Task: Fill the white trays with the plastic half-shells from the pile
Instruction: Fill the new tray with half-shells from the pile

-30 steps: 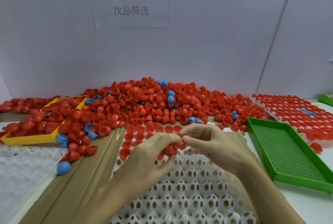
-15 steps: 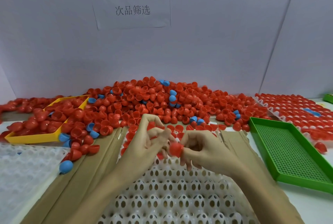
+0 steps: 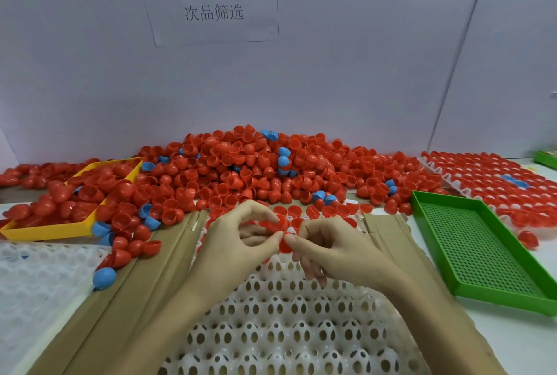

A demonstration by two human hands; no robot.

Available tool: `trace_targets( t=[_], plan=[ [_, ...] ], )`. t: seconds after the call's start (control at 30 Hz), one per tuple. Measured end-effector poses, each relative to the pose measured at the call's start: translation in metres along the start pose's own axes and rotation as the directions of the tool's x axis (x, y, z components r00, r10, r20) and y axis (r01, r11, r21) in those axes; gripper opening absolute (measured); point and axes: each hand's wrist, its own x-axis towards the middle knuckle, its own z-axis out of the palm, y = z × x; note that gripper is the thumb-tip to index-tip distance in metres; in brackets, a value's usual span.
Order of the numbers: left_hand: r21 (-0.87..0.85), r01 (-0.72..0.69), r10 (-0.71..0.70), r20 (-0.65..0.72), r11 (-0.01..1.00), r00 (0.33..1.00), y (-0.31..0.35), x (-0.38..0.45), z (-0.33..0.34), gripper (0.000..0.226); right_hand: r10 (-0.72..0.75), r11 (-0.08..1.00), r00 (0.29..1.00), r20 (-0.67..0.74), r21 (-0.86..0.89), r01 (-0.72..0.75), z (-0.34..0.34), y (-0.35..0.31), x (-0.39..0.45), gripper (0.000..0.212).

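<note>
Both hands meet over the far end of the white tray, close to the big pile of red and blue half-shells. The left hand pinches a red half-shell between thumb and first finger, with the other fingers curled under it. The right hand pinches a second red shell with thumb and fingertip — its other fingers hang down, loosely bent. The two shells touch or almost touch. I cannot tell if they are stuck together.

The shells look thin, hard and shiny, and probably very light. That means they may slip out of a soft pinch and roll or bounce away. A good place to hold one seems to be the rim, with one finger inside the cup and the thumb outside. Squeezing hard is probably not needed and might bend the thin rim.

The tray has rows of small cups with holes. Only the far rows near the pile hold red shells — the near rows are bare, so most of this tray is not yet filled.

A yellow tray sits to the left and a green tray to the right.
</note>
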Motion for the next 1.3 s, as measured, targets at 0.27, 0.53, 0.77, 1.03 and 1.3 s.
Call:
trace_targets(
  t=[0.27,0.53,0.77,1.03,1.3],
  plan=[
    [0.339,-0.216,0.195,0.096,0.915,0.976,-0.017,0.004,0.005,0.013,0.012,0.966,0.971,-0.240,0.254,0.051,-0.030,0.007,-0.005,0.038],
    [0.648,-0.401,0.154,0.405,0.647,0.901,-0.030,0.013,0.003,0.038,0.109,0.914,0.893,-0.436,0.398,0.083,-0.039,0.032,0.003,0.037],
    [0.683,-0.376,-0.097,0.546,0.626,0.832,-0.030,0.008,-0.005,0.065,0.168,0.895,0.854,-0.492,0.439,0.076,-0.044,0.049,0.007,0.037],
    [0.687,-0.414,-0.008,0.521,0.597,0.854,-0.017,0.004,-0.021,0.076,-0.014,0.996,0.763,-0.646,0.060,0.069,-0.044,0.061,0.011,0.021],
    [0.749,-0.450,0.098,0.466,0.486,0.880,-0.001,0.002,-0.047,0.076,-0.062,0.805,0.887,-0.457,-0.549,-0.227,-0.051,0.055,0.063,0.043]
  ],
)
